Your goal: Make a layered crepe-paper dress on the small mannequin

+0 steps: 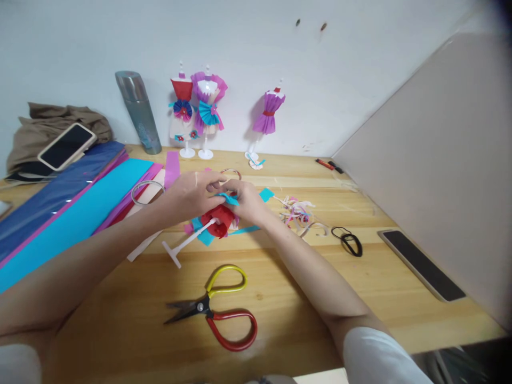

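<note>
Both my hands meet over a small doll mannequin lying tilted on the table, its white stand point(187, 241) pointing toward me. Red paper point(219, 226) makes up its skirt, with turquoise and pink pieces around it. My left hand point(194, 193) pinches a turquoise paper strip point(229, 199) at the mannequin's upper part. From the other side my right hand point(248, 202) closes on the same strip, fingertips close to the left ones. The mannequin's upper body is hidden behind my hands. Nearer to me lie scissors point(204, 306) with one yellow and one red handle, blades slightly apart.
Sheets of coloured paper point(86, 200) are stacked at the left, near a phone point(68, 146) and a bottle point(140, 114). Three dressed mannequins, one in purple point(269, 113), stand by the wall. Paper scraps point(296, 209), black hair ties point(350, 242) and another phone point(422, 265) lie right.
</note>
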`<action>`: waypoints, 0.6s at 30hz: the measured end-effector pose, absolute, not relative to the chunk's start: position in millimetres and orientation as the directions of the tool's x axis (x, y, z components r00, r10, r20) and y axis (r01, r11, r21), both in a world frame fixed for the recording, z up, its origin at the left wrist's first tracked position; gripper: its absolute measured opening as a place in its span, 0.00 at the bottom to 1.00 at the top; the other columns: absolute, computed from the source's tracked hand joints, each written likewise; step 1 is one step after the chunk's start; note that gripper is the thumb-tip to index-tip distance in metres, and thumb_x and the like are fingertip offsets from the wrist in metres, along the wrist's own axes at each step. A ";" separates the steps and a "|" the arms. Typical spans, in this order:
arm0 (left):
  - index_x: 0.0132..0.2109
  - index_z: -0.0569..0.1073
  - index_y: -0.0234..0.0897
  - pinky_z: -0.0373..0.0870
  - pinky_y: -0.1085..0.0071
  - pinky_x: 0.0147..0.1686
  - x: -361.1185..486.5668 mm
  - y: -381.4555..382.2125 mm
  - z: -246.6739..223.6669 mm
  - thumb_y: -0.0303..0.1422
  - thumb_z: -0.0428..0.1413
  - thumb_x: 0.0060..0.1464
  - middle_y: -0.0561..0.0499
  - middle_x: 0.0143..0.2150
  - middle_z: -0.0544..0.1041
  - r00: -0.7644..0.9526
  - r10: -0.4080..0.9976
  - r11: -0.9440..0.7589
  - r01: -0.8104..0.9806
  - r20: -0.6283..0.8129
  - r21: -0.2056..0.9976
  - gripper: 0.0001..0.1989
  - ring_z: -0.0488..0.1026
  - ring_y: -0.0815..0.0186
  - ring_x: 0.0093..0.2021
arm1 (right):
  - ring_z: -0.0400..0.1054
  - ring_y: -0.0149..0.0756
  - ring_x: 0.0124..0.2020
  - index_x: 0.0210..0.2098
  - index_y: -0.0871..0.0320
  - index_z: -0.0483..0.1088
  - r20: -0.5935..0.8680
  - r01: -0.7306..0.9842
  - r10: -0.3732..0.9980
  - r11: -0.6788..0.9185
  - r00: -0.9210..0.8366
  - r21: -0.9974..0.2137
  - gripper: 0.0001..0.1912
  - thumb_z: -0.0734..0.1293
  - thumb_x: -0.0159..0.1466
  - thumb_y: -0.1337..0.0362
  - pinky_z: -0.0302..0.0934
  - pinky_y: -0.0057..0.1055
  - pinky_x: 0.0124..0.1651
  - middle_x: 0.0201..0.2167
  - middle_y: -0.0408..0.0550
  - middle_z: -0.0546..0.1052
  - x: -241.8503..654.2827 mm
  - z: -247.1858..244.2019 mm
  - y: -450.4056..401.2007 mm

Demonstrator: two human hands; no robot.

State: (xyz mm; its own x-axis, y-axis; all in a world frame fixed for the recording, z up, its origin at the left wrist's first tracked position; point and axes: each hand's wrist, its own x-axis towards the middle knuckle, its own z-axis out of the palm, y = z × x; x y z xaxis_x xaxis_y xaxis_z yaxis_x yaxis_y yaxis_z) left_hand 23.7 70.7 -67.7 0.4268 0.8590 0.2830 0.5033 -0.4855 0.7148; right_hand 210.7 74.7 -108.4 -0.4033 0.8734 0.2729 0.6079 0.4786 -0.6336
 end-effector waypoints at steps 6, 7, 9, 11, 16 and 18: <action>0.49 0.79 0.36 0.73 0.63 0.46 4.4 68.0 -71.1 0.33 0.61 0.51 0.45 0.46 0.83 0.529 0.826 -0.552 0.685 0.197 0.476 0.17 0.79 0.56 0.44 | 0.72 0.39 0.36 0.38 0.62 0.78 0.248 0.660 0.859 0.504 -0.447 -0.557 0.08 0.67 0.61 0.71 0.62 0.33 0.40 0.38 0.54 0.81 211.2 -107.9 76.7; 0.47 0.79 0.34 0.72 0.63 0.44 4.0 67.3 -71.4 0.33 0.60 0.52 0.44 0.44 0.83 0.532 0.829 -0.550 0.721 0.171 0.422 0.14 0.78 0.55 0.43 | 0.72 0.39 0.36 0.38 0.62 0.78 0.247 0.664 0.856 0.510 -0.454 -0.547 0.07 0.67 0.61 0.70 0.62 0.33 0.40 0.38 0.54 0.81 211.4 -107.7 76.7; 0.40 0.79 0.33 0.70 0.63 0.40 4.5 66.3 -73.1 0.31 0.56 0.56 0.42 0.40 0.82 0.519 0.842 -0.538 0.781 0.149 0.317 0.09 0.77 0.56 0.40 | 0.72 0.40 0.36 0.37 0.62 0.78 0.248 0.671 0.847 0.525 -0.469 -0.523 0.07 0.67 0.62 0.70 0.62 0.33 0.41 0.38 0.55 0.80 211.8 -107.1 76.1; 0.36 0.78 0.33 0.68 0.64 0.37 4.8 66.6 -77.3 0.29 0.54 0.58 0.43 0.35 0.81 0.504 0.845 -0.534 0.806 0.177 0.256 0.09 0.75 0.58 0.37 | 0.72 0.40 0.38 0.37 0.62 0.78 0.260 0.673 0.836 0.545 -0.484 -0.501 0.06 0.67 0.63 0.69 0.62 0.34 0.42 0.38 0.56 0.81 211.8 -106.7 75.3; 0.29 0.73 0.35 0.62 0.69 0.31 -0.8 68.6 -92.3 0.30 0.55 0.60 0.50 0.28 0.76 0.623 0.708 -0.693 0.704 0.332 0.155 0.11 0.71 0.64 0.32 | 0.72 0.42 0.39 0.35 0.61 0.77 0.257 0.729 0.860 0.509 -0.440 -0.458 0.06 0.67 0.60 0.72 0.62 0.35 0.42 0.37 0.55 0.80 210.8 -108.5 77.0; 0.28 0.72 0.36 0.60 0.70 0.30 -4.4 66.7 -95.1 0.30 0.53 0.63 0.51 0.26 0.73 0.720 0.579 -0.794 0.605 0.382 0.062 0.14 0.69 0.65 0.30 | 0.71 0.42 0.38 0.34 0.60 0.77 0.252 0.747 0.876 0.483 -0.411 -0.457 0.06 0.68 0.59 0.73 0.61 0.35 0.41 0.36 0.54 0.80 211.2 -110.2 79.6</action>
